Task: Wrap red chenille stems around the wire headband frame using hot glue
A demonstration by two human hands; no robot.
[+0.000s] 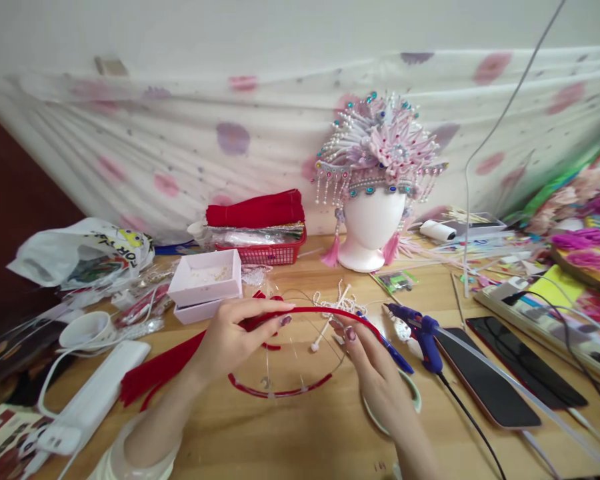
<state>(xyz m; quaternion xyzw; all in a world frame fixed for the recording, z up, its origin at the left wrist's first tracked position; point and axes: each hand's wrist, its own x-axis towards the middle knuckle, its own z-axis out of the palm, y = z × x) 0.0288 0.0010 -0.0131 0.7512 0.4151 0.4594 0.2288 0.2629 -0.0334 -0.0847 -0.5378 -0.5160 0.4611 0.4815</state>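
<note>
Behind the white mannequin head point(375, 230), a curtain point(180, 143) splashed with pink and purple blotches. Beneath the mannequin head and spread well in front of it, a wooden table point(290, 443). On the mannequin head itself, a pink-and-white headdress point(397, 150), beaded, gemmed and tasselled. Well left of the mannequin head, a crumpled plastic bag point(40, 253); nearer on the same side, a red basket point(267, 254), topped with a dark red bundle point(255, 209).

Front-left of the mannequin head, a white power strip point(105, 373), long red stems point(165, 367) and a small white box point(205, 295). Front-right, two dark phones point(490, 380), side by side.

Front-left again, the left hand point(230, 337), thumb and fingers pinched together on a red strip point(325, 309). Straight in front of the mannequin head, the right hand point(377, 363), fingers bent against the strip's other end; impossible to make out whether gripping or merely touching. Between both hands, arched upward in front of the mannequin head, the strip itself.

Front-right of the mannequin head, a purple-blue glue gun point(430, 340). Front-left, lower than the strip, a curved red band point(287, 393); in front, white bead strings point(350, 303).
</note>
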